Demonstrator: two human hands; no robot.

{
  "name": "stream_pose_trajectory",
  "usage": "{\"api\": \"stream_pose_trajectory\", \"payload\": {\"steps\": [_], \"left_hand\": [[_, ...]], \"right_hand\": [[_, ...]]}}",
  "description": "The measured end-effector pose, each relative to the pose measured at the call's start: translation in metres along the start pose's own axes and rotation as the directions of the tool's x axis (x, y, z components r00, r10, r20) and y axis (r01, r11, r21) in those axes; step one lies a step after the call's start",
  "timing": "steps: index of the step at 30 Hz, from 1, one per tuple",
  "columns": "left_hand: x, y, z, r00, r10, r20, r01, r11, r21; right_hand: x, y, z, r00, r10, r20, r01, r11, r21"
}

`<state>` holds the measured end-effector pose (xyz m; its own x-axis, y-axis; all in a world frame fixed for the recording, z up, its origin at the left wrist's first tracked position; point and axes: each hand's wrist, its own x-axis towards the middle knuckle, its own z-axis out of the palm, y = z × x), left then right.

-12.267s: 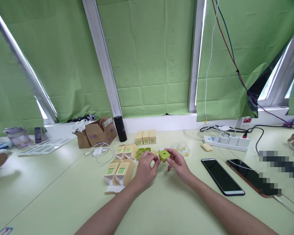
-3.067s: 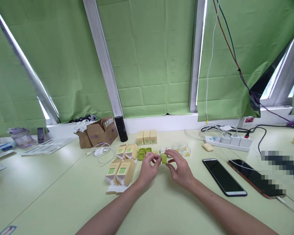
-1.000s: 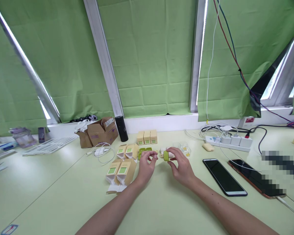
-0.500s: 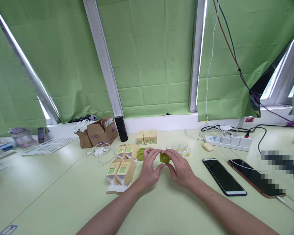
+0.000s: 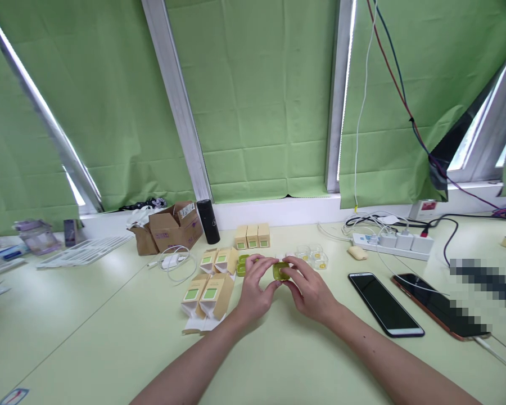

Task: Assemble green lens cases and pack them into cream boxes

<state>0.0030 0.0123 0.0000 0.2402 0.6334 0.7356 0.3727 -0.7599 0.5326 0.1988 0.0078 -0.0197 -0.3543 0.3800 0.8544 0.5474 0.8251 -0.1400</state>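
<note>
Between my two hands, just above the table, is a small square olive-green container (image 5: pixel 279 271). My left hand (image 5: pixel 257 288) grips its left side with thumb and fingers. From the right, my right hand (image 5: pixel 310 286) holds it, with a finger bent over its face. Beyond my left hand, partly hidden by it, lie other green containers (image 5: pixel 242 265). Behind my right hand stand several clear containers (image 5: pixel 316 257) with yellow spots inside. Left of my hands, several small kraft boxes (image 5: pixel 213 292) with green squares have their near flaps unfolded.
Three more kraft boxes (image 5: pixel 252 236) stand farther back. A cardboard carton (image 5: pixel 175 229), a black cylinder (image 5: pixel 208 221) and a white charger with cable (image 5: pixel 172 260) are at back left. To the right lie two phones (image 5: pixel 385 305), a beige rounded object (image 5: pixel 357 253) and a power strip (image 5: pixel 398 244).
The green container has shifted slightly left and tilted between my hands. A right finger has moved over its face.
</note>
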Motion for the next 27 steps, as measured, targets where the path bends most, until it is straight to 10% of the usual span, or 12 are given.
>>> {"api": "stream_pose_trajectory", "payload": {"steps": [27], "left_hand": [[-0.0017, -0.0005, 0.0009, 1.000, 0.004, -0.014, -0.004, 1.000, 0.000]], "right_hand": [[0.0031, -0.0021, 0.0012, 0.999, -0.036, -0.033, 0.035, 0.999, -0.029]]}}
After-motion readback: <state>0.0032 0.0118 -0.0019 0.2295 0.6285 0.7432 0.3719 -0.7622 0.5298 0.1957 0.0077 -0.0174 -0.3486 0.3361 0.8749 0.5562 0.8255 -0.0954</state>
